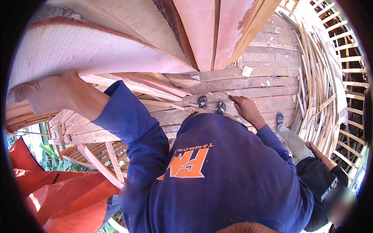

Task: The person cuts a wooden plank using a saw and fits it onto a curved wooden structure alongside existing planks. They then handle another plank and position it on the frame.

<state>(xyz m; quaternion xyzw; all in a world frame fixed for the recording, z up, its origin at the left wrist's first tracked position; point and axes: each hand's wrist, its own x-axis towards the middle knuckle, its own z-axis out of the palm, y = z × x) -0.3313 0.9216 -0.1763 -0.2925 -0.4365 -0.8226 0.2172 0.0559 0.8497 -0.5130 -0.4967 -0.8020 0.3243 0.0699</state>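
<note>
My left hand reaches up to the lower edge of a wide pale plank and grips it, with some fingers partly hidden at the dark rim of the picture. Low at my right side, my right hand is closed around a slim tool with a dark handle. Its thin end points toward my feet, and its exact kind is too small to make out. More thick planks with reddish, rough edges stand beside the wide one, above my feet in the view.
Beneath my sandals lies a plank floor with scattered wood chips and a small pale offcut. Long strips of wood are piled at the right, before curved slatted framing. Another person is close at my right. Orange-red sheeting hangs at the left.
</note>
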